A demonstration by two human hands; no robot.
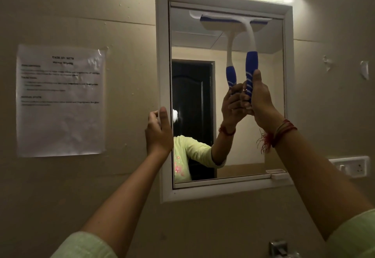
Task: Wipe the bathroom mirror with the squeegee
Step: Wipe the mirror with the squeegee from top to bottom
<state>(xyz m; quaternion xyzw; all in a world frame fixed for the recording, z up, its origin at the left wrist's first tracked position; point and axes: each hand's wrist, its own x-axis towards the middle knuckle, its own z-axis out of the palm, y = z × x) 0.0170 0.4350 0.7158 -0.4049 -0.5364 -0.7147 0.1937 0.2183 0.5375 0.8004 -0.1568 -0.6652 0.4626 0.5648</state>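
Sleeves and forearms fill the bottom of the view, both arms reaching up to the mirror. Right hand has its fingers clenched around the blue grip of the squeegee, thumb up along the handle. Squeegee head sits at the mirror's top edge, right of centre, blade apparently on the glass; its reflection shows just left of it. Left hand rests on the mirror's left frame, fingers loosely curled over the frame edge, grasping no tool.

Risks: grip is low on the handle, well below the head, so pressure on the blade could go uneven and leave streaks. Blade starts tight under the mirror's top frame; it may catch the frame. Head covers only part of the mirror's width, so the left strip could get missed. Paper sheet hangs left of the mirror, apart from it.
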